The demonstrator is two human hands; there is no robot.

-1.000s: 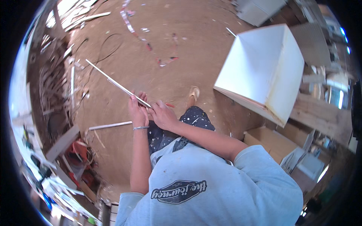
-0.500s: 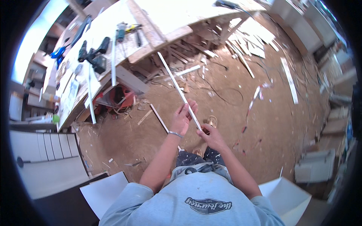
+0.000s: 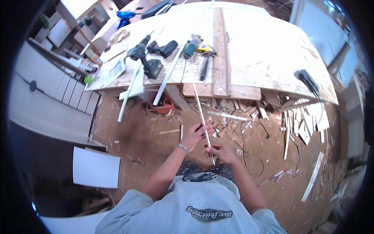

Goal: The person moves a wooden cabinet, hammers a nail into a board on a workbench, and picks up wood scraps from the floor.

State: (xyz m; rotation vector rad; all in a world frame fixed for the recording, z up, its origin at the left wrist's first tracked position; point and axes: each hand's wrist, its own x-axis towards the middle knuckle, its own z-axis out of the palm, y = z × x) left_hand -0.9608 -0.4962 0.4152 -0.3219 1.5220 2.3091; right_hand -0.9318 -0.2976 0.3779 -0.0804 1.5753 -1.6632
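A long, thin white strip (image 3: pixel 199 105) slants up and away in front of me, its far end by the workbench's front edge. My left hand (image 3: pixel 197 134), with a bracelet at the wrist, is closed around it below its middle, fingers curled under. Lower down, my right hand (image 3: pixel 222 152) pinches the same strip near its close end, a short piece sticking out below the fingers. On the workbench (image 3: pixel 269 58) ahead lie a cordless drill (image 3: pixel 150 62), a green power tool (image 3: pixel 191 47), a yellow tape measure (image 3: pixel 205 49) and a dark-handled tool (image 3: pixel 204 69).
Two more white strips (image 3: pixel 170 76) overhang the bench's front left edge. A wooden board (image 3: pixel 220 50) crosses the benchtop; a black corded tool (image 3: pixel 308 81) lies at its right. Offcuts (image 3: pixel 306 124) and a cable (image 3: pixel 249 165) litter the floor. Pale panels (image 3: pixel 54 89) stand at left.
My view has swung toward the workbench, which now spans the upper picture. The strip points more straight ahead, and its close end now extends past my right hand. Both hands still hold it.
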